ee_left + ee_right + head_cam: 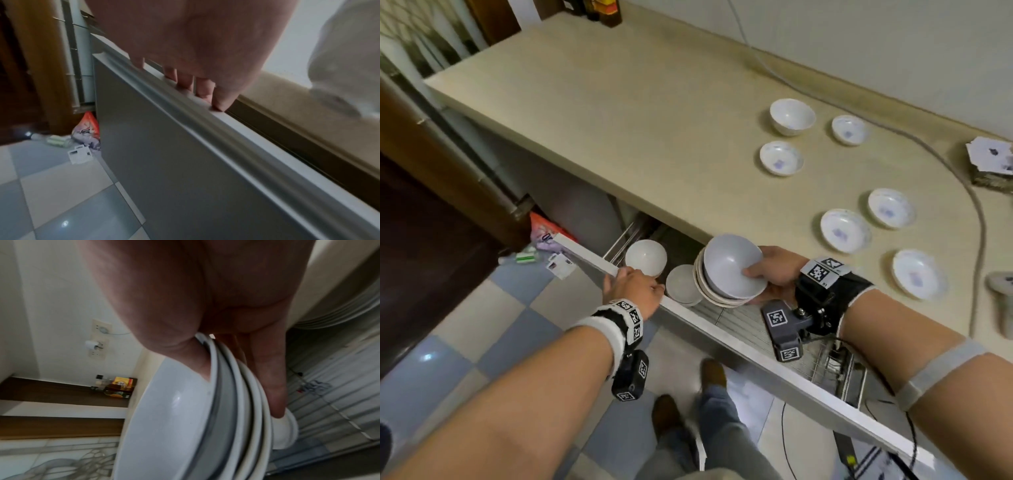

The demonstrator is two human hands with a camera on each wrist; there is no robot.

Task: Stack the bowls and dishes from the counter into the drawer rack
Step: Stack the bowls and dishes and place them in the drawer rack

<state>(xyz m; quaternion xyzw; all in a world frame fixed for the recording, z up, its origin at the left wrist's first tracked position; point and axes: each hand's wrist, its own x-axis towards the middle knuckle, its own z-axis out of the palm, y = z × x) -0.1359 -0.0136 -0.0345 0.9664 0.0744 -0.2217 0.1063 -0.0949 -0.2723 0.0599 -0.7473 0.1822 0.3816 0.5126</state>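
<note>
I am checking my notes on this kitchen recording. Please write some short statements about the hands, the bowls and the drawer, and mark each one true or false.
1. The right hand holds a stack of nested bowls tilted on its side. True.
2. The left hand holds a single dish. False: it rests on the top edge of the drawer front and holds no dish.
3. Six small dishes with blue marks lie on the counter. True.
4. The drawer is closed. False: it is pulled out, and white bowls already sit inside.
5. The stack rests on the counter. False: it is held above the open drawer's wire rack.
</note>
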